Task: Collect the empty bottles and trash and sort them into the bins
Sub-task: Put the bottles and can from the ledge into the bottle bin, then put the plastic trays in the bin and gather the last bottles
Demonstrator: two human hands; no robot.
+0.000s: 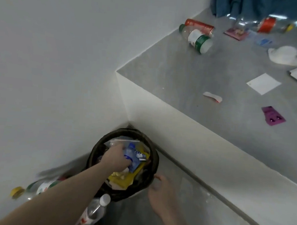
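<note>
A round bin with a black liner (153, 167) stands in the floor corner, filled with wrappers and a yellow packet (120, 178). My left hand (116, 158) reaches into it and grips a blue and white wrapper (132, 157). Beside the bin's right rim, my right hand (159, 192) hangs with loose fingers and holds nothing. On the raised grey ledge (182, 76) lie a green-labelled clear bottle (196, 38), a red can (199, 25) and a clear bottle with a red label (264, 24).
On the floor lie a clear bottle with a white cap (93, 212) and a green-labelled bottle (40, 188) with a yellow cap. The ledge also carries a white paper square (263, 83), a purple wrapper (272, 115), a paper scrap (213, 97) and crumpled tissue (283, 55).
</note>
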